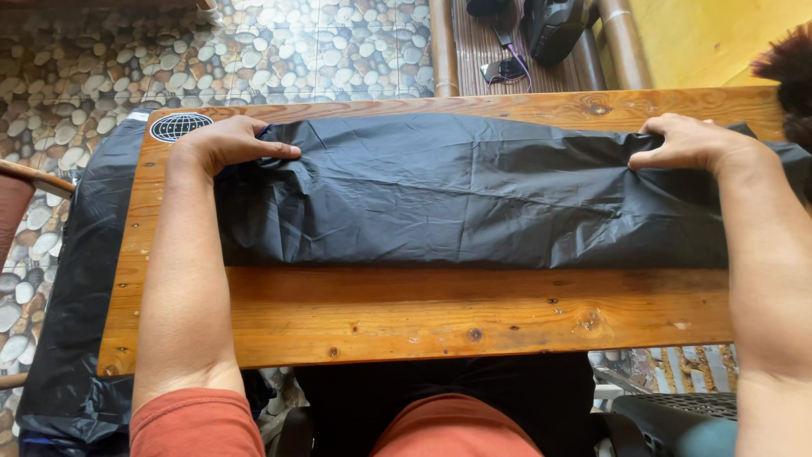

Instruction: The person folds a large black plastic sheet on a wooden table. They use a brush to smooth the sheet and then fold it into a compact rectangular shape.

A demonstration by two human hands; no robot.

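Head view: I have my left hand [227, 142] and right hand [687, 142] pinching the far edge of the black sheet [474, 195] on the wooden table [423, 317], mid-fold, I judge; next needs an even pull.

Both forearms extend forward, well apart. Left hand [227, 142] lies palm down, fingers curled. Right hand [687, 142] pinches, knuckles up.
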